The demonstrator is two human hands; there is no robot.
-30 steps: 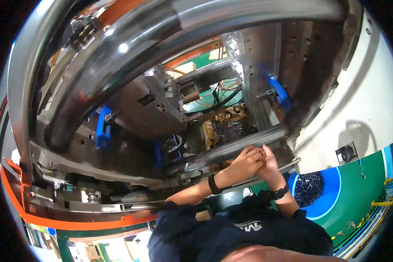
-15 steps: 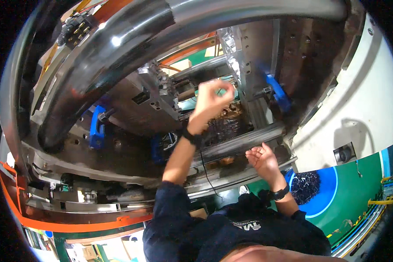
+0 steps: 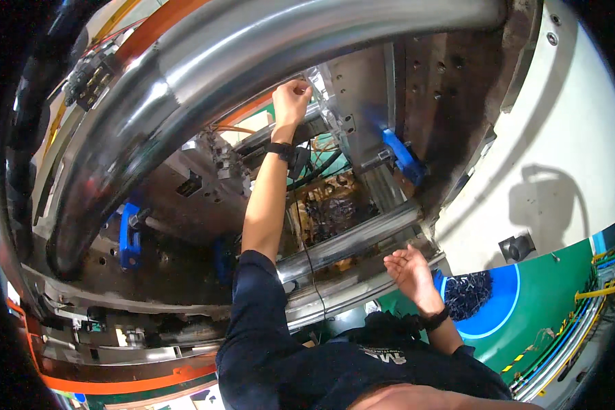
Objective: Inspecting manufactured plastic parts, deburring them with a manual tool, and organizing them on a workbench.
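Note:
My left hand (image 3: 292, 104) reaches far into the gap between two heavy steel mould halves, its fingers curled together. It is beside the shiny inner face of the right mould half (image 3: 359, 85). Whatever the fingertips may pinch is hidden or too small to name. A dark band with a black box-like piece (image 3: 298, 161) is on that wrist, and a thin black cable (image 3: 307, 253) hangs below it. My right hand (image 3: 410, 272) hovers palm up before the near steel bar (image 3: 355, 236), fingers apart and loosely bent, with nothing visible in it.
A thick steel bar (image 3: 253, 44) arches across the top. Blue clamps (image 3: 404, 158) (image 3: 129, 236) stick out on both sides. Below the gap lies a dirty brown tray area (image 3: 335, 205). A blue tub (image 3: 509, 301) of small dark parts (image 3: 466, 295) stands on the green floor at right.
My left hand has moved farther away and slightly left, up to the mould's inner face, with the arm stretched out. My right hand stays nearly in place. The view has shifted a little.

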